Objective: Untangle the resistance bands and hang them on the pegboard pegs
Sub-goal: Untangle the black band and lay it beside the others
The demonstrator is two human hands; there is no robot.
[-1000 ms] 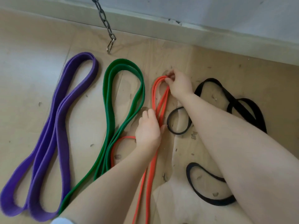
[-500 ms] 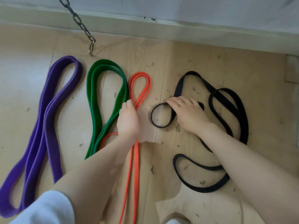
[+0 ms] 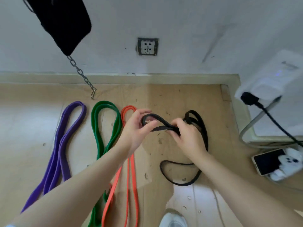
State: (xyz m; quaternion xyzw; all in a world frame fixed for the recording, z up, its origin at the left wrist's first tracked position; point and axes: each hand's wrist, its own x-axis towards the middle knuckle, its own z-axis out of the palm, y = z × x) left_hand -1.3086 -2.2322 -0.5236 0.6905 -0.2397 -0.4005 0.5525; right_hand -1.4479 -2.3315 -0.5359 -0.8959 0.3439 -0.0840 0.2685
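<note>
A tangled black band point(image 3: 204, 138) is lifted partly off the wooden floor. My left hand point(image 3: 136, 128) pinches the small loop at its end. My right hand point(image 3: 186, 136) grips the band where its strands cross. The rest of the black band trails down in a loop on the floor at the lower right. A purple band point(image 3: 64, 141), a green band point(image 3: 101, 128) and an orange band point(image 3: 131, 174) lie folded side by side on the floor to the left. No pegboard is in view.
A black bag point(image 3: 62, 22) hangs at the upper left with a chain point(image 3: 80, 72) and clip dangling from it. A wall socket point(image 3: 148, 46) faces me. At the right stand a white appliance point(image 3: 275, 89) with a black cable and a phone point(image 3: 268, 161). My shoe point(image 3: 173, 218) shows below.
My left hand has left the orange band and taken the black band's end loop. Both hands have lifted the black band off the floor. The view has tilted up to the wall.
</note>
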